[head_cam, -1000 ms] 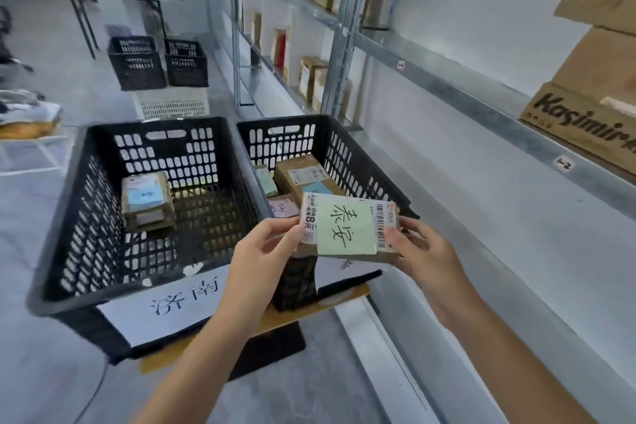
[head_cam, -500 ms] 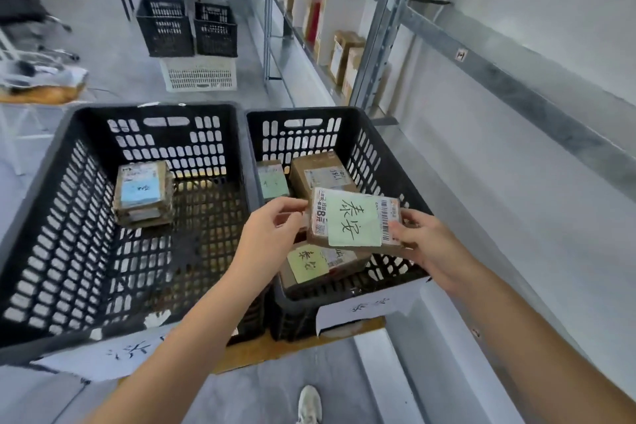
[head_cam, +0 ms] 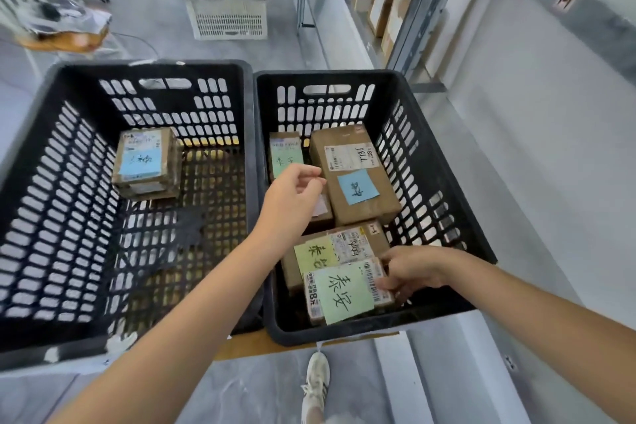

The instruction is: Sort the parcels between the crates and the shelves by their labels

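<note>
The green-labelled parcel (head_cam: 344, 293) lies in the right crate (head_cam: 330, 74) at its six o'clock end, resting partly on a second green-noted parcel (head_cam: 316, 251). The right hand (head_cam: 414, 272) grips its three o'clock edge, fingers curled round it. The left hand (head_cam: 292, 196) hovers over the crate's middle (fingers loosely curled, holding nothing). The left crate (head_cam: 155, 63) sits at nine o'clock.

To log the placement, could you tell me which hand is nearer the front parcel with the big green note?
Right. The right hand grips the green-note parcel at its right edge; the left hand hovers farther back, apart.
</note>
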A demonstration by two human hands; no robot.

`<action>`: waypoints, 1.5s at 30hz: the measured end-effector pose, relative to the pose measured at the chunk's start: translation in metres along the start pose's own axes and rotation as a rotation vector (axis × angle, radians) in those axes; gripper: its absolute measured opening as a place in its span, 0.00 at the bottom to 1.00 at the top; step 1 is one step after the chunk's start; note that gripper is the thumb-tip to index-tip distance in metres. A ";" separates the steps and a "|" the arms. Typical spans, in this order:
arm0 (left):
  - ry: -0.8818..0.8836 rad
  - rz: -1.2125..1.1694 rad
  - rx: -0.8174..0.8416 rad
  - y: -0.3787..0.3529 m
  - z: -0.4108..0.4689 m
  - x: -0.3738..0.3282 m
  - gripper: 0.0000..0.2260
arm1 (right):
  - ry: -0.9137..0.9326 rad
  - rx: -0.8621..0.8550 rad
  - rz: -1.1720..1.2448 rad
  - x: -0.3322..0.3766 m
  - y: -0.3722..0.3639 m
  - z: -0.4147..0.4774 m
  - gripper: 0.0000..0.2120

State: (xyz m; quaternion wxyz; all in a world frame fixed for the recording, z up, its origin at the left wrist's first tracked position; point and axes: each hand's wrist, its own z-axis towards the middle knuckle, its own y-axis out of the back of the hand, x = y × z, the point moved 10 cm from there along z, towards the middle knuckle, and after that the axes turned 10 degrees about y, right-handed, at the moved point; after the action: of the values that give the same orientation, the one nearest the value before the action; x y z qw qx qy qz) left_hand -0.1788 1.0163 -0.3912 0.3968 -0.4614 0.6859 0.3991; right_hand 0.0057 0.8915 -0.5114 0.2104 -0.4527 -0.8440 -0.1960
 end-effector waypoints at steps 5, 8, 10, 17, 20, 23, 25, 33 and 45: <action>0.085 -0.004 -0.030 0.002 0.014 0.019 0.11 | -0.050 -0.002 -0.098 -0.005 -0.014 0.030 0.15; 0.103 -0.035 -0.052 0.002 0.016 0.029 0.12 | -0.070 -0.013 -0.173 -0.007 -0.030 0.053 0.16; 0.097 -0.048 -0.056 0.001 0.017 0.032 0.13 | -0.072 0.002 -0.181 -0.008 -0.043 0.069 0.16; 0.056 -0.016 -0.081 -0.001 0.021 0.035 0.13 | -0.062 0.009 -0.398 -0.017 -0.043 0.092 0.12; 0.018 0.089 -0.051 -0.010 0.017 0.036 0.13 | -0.027 0.061 -0.536 -0.010 -0.041 0.084 0.06; -0.051 0.237 -0.003 -0.021 0.010 0.034 0.14 | 0.019 0.052 -0.662 0.013 -0.032 0.072 0.12; -0.090 0.328 0.006 -0.023 0.007 0.030 0.15 | 0.029 0.003 -0.602 0.030 -0.021 0.054 0.14; -0.295 0.516 0.045 -0.005 -0.038 -0.013 0.17 | 0.348 -0.554 -0.596 0.104 0.030 -0.072 0.14; -0.733 0.721 0.115 0.037 -0.142 -0.039 0.21 | 0.555 -1.231 -0.432 0.071 -0.045 -0.244 0.20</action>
State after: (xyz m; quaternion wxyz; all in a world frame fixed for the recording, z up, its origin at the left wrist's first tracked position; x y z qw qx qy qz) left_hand -0.2290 0.9087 -0.2973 0.4731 -0.0029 0.6379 0.6076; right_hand -0.0247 0.7897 -0.2767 0.0803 -0.2452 -0.5661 -0.7829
